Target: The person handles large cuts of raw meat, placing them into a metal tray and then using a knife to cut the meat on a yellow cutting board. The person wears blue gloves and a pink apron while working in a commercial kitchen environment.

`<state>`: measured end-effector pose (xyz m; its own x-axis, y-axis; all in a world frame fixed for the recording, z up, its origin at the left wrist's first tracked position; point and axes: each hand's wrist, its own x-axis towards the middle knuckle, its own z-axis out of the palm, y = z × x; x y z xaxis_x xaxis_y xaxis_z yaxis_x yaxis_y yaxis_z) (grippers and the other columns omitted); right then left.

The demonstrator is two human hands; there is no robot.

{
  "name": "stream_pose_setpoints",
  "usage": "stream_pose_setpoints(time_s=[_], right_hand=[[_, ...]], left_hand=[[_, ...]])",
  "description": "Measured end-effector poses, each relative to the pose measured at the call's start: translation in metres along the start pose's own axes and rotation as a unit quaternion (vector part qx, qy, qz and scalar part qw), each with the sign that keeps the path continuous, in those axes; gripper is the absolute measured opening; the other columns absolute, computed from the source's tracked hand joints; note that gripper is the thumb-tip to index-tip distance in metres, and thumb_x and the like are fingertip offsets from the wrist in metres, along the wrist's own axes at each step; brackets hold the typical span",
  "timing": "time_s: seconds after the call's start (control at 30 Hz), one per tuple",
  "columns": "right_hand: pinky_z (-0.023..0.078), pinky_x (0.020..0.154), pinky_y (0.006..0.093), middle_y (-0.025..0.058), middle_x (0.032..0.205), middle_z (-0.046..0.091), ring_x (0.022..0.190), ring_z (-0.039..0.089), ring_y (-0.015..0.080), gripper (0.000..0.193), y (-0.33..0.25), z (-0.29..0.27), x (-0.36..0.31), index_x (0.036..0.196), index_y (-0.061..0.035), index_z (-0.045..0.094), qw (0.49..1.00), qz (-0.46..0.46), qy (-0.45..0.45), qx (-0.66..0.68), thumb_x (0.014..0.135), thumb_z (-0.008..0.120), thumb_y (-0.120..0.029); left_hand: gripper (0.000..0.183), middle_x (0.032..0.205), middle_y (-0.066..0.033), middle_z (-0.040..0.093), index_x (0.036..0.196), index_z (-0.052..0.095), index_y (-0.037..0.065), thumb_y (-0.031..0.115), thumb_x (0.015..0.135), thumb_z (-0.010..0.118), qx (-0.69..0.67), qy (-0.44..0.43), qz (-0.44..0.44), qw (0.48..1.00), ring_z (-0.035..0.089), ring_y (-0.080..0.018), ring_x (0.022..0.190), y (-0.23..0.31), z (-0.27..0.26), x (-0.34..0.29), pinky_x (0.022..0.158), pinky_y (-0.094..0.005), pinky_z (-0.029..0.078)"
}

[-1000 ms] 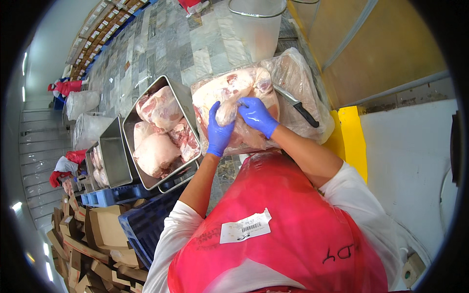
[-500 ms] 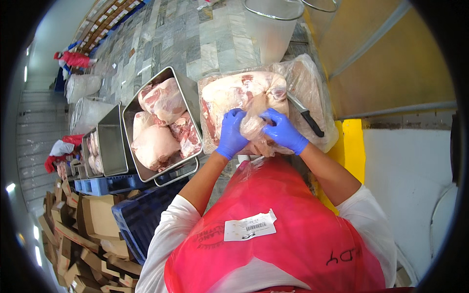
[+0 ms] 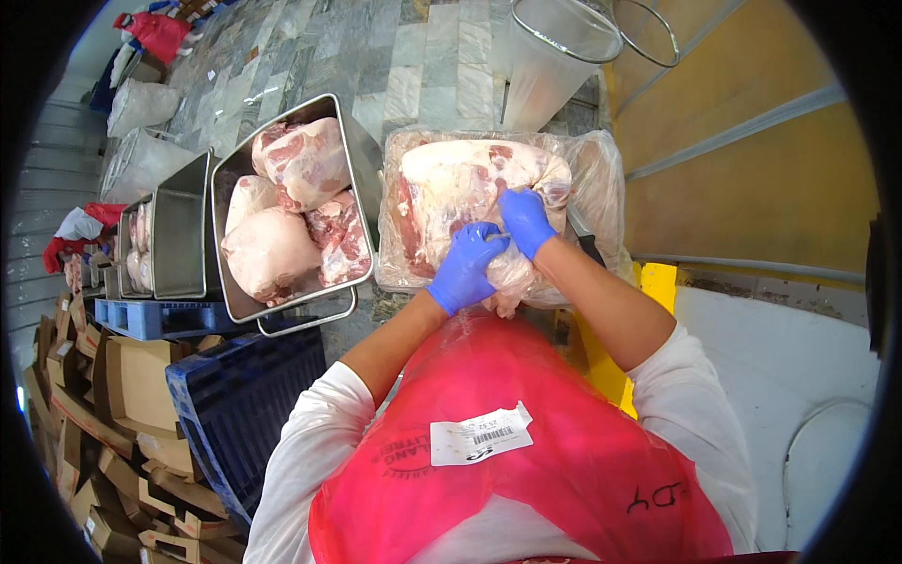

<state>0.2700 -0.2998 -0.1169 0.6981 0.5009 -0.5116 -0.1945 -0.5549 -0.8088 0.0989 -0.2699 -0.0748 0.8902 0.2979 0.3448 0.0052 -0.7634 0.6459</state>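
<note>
A large pale slab of raw meat with skin and fat (image 3: 451, 179) lies in front of me on clear plastic film (image 3: 601, 169). My left hand (image 3: 467, 268), in a blue glove, pinches crumpled plastic wrap (image 3: 515, 274) at the near edge of the meat. My right hand (image 3: 527, 222), gloved alike, rests on the meat just beyond the left, fingers curled; what they grip is hidden. A knife with a black handle (image 3: 590, 248) lies right of the meat, partly covered by my right forearm.
Left of the meat stands a deep metal bin (image 3: 362, 197) with several meat chunks (image 3: 272, 249). More metal bins (image 3: 178, 226), blue pallets (image 3: 244, 404) and flattened cardboard boxes (image 3: 141, 376) lie farther left. A translucent plastic-lined container (image 3: 554, 66) stands beyond. Co-workers in red (image 3: 155, 36) are far left.
My right hand has moved left and farther forward onto the meat, its forearm now crossing the knife. My left hand stays on the wrap. The whole view has shifted slightly.
</note>
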Motion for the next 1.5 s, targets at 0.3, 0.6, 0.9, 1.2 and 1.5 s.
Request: stream_pose_setpoints(time_s=[0.3,0.6,0.9,1.2,1.5], right_hand=[[0.044,0.06,0.0287,0.0,0.075,0.056,0.068,0.053,0.0101,0.009,0.022,-0.014,-0.028,0.088,-0.0022,0.062,0.97,-0.194,-0.051,0.137,0.093,0.062,-0.01],[0.046,0.058,0.0378,0.0112,0.067,0.056,0.06,0.054,0.0172,0.012,0.021,-0.015,-0.052,0.088,-0.0002,0.056,0.944,-0.302,-0.049,0.126,0.094,0.06,-0.01],[0.048,0.059,0.0383,0.013,0.071,0.056,0.063,0.058,0.0187,0.01,0.021,-0.005,-0.03,0.092,-0.002,0.058,0.946,-0.309,-0.047,0.093,0.094,0.062,-0.011],[0.053,0.071,0.0363,0.0082,0.092,0.064,0.079,0.064,0.0195,0.033,-0.015,-0.017,-0.026,0.105,0.0029,0.056,0.938,-0.079,-0.202,0.271,0.093,0.068,-0.025],[0.05,0.092,0.0545,0.0345,0.112,0.063,0.104,0.064,0.047,0.066,-0.032,0.004,-0.095,0.125,0.0082,0.042,0.925,-0.256,-0.188,-0.209,0.089,0.063,-0.042]], left_hand=[[0.051,0.118,-0.0151,0.058,0.11,0.065,0.011,0.026,0.066,0.085,-0.044,-0.024,-0.036,0.998,0.056,-0.0361,0.111,-0.005,0.0,0.002,0.099,-0.0456,0.042],[0.056,0.114,-0.0176,0.059,0.112,0.06,0.004,0.026,0.068,0.087,-0.006,-0.014,-0.001,1.0,0.058,-0.038,0.107,-0.002,-0.004,0.005,0.096,-0.0454,0.045],[0.055,0.11,-0.0179,0.058,0.11,0.062,0.005,0.022,0.064,0.088,0.061,-0.027,-0.012,0.998,0.057,-0.0396,0.105,0.009,-0.017,0.012,0.094,-0.0466,0.046],[0.043,0.111,-0.0189,0.06,0.107,0.064,0.007,0.013,0.067,0.08,0.159,0.051,-0.104,0.98,0.058,-0.0402,0.104,-0.08,-0.086,0.009,0.091,-0.0466,0.047],[0.071,0.121,-0.0218,0.054,0.13,0.046,0.0,0.024,0.074,0.084,-0.002,-0.001,-0.167,0.986,0.053,-0.0374,0.113,-0.094,-0.063,0.003,0.102,-0.0429,0.043]])
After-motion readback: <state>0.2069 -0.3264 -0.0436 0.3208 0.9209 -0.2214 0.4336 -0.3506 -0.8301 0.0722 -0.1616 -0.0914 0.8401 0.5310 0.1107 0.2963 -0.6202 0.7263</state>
